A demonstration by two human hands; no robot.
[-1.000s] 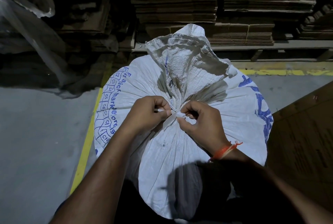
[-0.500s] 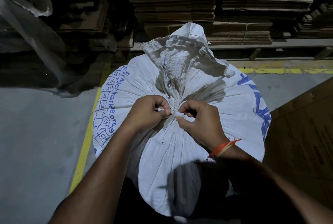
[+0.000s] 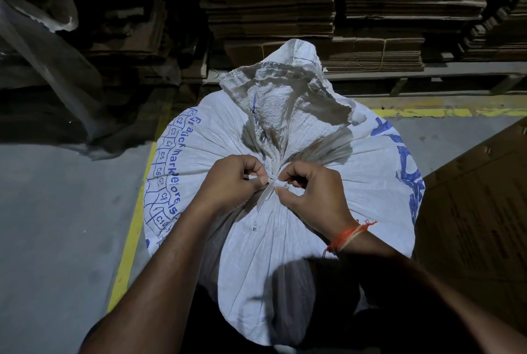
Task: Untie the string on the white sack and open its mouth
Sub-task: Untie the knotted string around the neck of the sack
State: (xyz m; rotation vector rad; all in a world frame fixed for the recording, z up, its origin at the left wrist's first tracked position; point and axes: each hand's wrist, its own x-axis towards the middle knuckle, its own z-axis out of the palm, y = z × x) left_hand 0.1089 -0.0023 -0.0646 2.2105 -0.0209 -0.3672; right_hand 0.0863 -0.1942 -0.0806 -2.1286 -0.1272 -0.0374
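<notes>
Stacks of flattened cardboard (image 3: 285,17) line the dim back of the storeroom, and yellow floor tape (image 3: 134,228) runs along the grey concrete floor (image 3: 57,225). On that floor, just in front of the person, stands the full white sack (image 3: 285,254) with blue printing, its neck gathered and its loose top fanning up behind. A white string (image 3: 266,192) binds the neck. The left hand (image 3: 231,185) has curled fingers pinching the string at the knot; the right hand (image 3: 310,194), with an orange thread bracelet (image 3: 346,236) at the wrist, pinches it from the other side. A brown cardboard sheet (image 3: 479,211) stands just right of the sack
</notes>
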